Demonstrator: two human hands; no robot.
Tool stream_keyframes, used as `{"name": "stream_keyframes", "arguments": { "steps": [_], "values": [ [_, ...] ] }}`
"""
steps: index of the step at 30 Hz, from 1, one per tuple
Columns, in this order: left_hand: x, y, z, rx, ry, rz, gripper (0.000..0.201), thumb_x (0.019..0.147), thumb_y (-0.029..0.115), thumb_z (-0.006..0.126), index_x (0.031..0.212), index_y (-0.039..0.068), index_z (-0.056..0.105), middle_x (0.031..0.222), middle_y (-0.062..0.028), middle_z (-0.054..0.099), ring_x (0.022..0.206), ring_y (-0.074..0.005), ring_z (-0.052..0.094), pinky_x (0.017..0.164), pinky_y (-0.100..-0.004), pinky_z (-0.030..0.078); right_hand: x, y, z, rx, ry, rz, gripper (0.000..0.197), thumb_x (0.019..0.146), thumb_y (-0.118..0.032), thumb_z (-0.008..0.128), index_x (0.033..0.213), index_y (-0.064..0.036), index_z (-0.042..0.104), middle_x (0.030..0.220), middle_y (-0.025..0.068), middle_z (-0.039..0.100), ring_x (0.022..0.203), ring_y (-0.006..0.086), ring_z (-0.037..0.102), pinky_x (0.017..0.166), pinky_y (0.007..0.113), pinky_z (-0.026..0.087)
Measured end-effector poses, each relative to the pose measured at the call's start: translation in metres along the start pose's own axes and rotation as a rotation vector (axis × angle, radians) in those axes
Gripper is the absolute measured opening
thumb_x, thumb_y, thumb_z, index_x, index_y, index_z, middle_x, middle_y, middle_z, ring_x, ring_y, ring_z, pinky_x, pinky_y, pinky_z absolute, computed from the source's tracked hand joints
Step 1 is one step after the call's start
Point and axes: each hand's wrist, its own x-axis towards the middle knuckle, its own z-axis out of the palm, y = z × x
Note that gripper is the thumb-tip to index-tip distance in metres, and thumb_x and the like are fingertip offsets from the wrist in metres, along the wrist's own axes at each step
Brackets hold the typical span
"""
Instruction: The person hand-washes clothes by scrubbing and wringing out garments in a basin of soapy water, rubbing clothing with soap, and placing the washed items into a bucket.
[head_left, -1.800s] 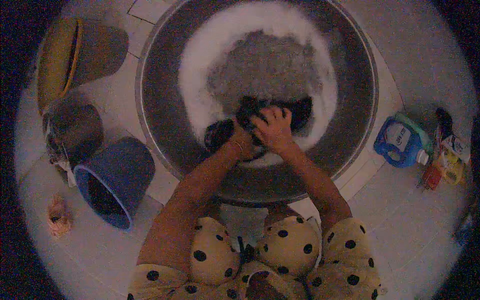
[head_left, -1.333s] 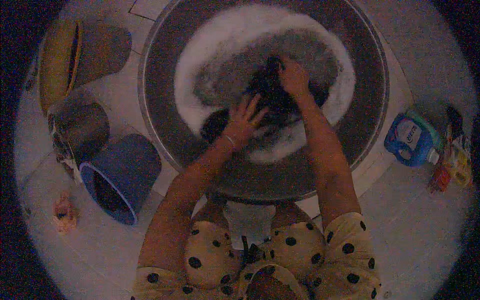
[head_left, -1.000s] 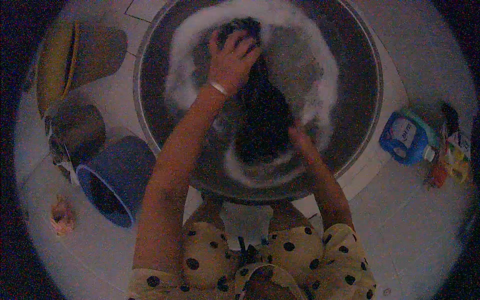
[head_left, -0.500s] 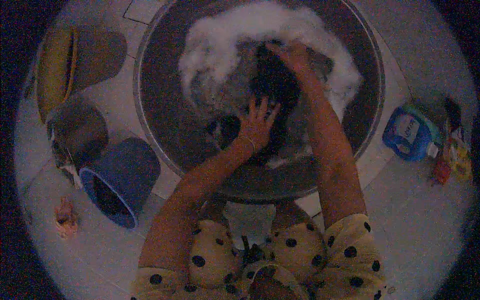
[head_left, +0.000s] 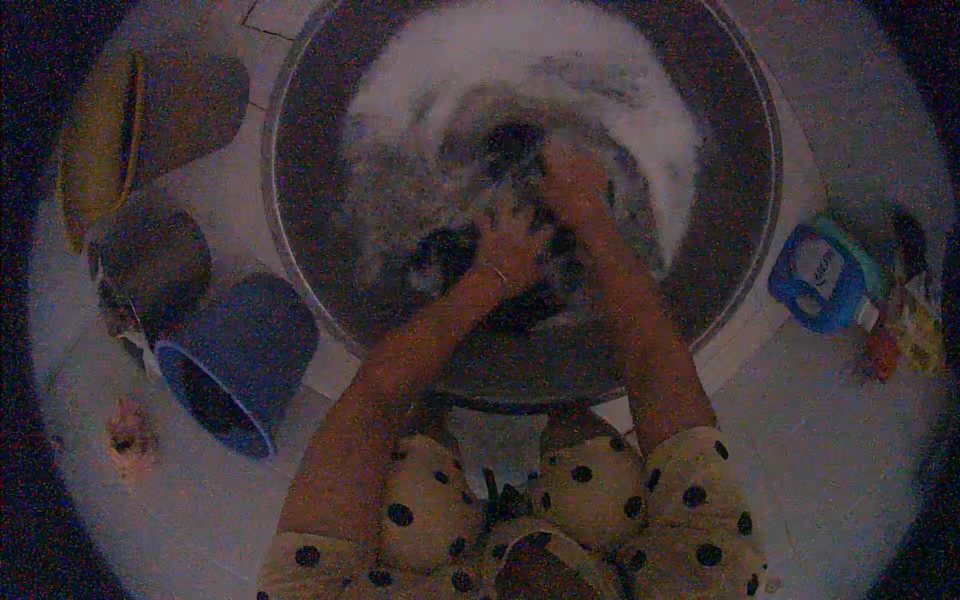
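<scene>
A wide metal basin (head_left: 300, 240) full of soapy water and white foam (head_left: 560, 70) sits on the floor in front of me. A dark wet garment (head_left: 500, 150) lies in the suds at the basin's middle. My left hand (head_left: 510, 240) presses on the garment's near part. My right hand (head_left: 570, 185) grips the cloth just beyond it, and the two hands are side by side, almost touching. Much of the garment is hidden under foam and my hands.
A blue bucket (head_left: 235, 365) lies tipped at the left, with a dark pot (head_left: 150, 265) and a yellow tub (head_left: 100, 140) behind it. A blue detergent container (head_left: 820, 285) and small bottles (head_left: 905, 330) stand at the right. The floor is pale tile (head_left: 850, 460).
Over the frames my hands stretched the garment up and down in the suds. My right hand has come back from the far foam toward my left, bunching the cloth at the middle.
</scene>
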Motion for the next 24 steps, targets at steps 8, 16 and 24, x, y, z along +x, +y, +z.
{"name": "stream_keyframes", "arguments": {
  "steps": [8,16,24],
  "values": [
    [-0.010,-0.026,0.019,-0.471,0.453,-0.162,0.108,0.066,0.031,0.079,0.150,0.010,0.014,0.151,-0.0226,0.021,0.133,-0.0474,0.028,0.105,-0.0585,0.031,0.027,0.018,-0.083,0.749,0.491,0.036,0.047,0.084,-0.027,0.062,0.122,0.0015,0.055,0.107,0.0205,0.064,0.096,0.0342,0.063,0.088,0.042,0.048],
    [0.012,0.035,-0.017,0.071,0.550,0.149,0.056,0.086,0.015,0.052,0.141,0.014,0.041,0.147,-0.0149,0.036,0.130,-0.0361,0.039,0.096,-0.0571,0.040,0.073,0.117,-0.096,0.758,0.469,0.283,0.046,0.086,-0.040,0.060,0.110,-0.0005,0.064,0.099,0.0174,0.065,0.094,0.0351,0.060,0.089,0.043,0.046],
    [-0.022,-0.030,0.005,0.075,0.186,-0.005,0.050,0.094,0.031,0.046,0.142,0.017,0.041,0.149,-0.0063,0.035,0.134,-0.0298,0.035,0.104,-0.0664,0.022,-0.095,-0.067,-0.062,0.109,0.453,-0.315,0.041,0.075,-0.036,0.069,0.110,-0.0160,0.065,0.110,0.0142,0.057,0.100,0.0402,0.052,0.086,0.051,0.044]
  ]
}}
